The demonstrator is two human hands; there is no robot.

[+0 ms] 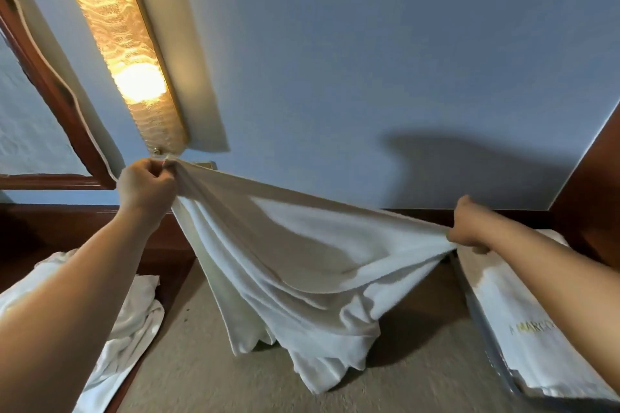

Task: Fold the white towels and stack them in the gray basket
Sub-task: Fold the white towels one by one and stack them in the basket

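Note:
A white towel (285,255) hangs stretched in the air between my two hands, its lower folds touching the beige surface below. My left hand (146,186) grips one top corner, raised high at the left. My right hand (468,228) pinches the other top corner, lower and to the right. The gray basket (483,329) stands at the right edge, with a folded white towel (523,318) bearing gold lettering lying in it. A heap of loose white towels (131,322) lies at the lower left, partly behind my left forearm.
The beige surface (208,362) runs under the hanging towel. Dark wooden furniture (84,228) runs along the back. A lit wall lamp (117,43) and a wood-framed mirror (40,77) are on the blue wall at the upper left.

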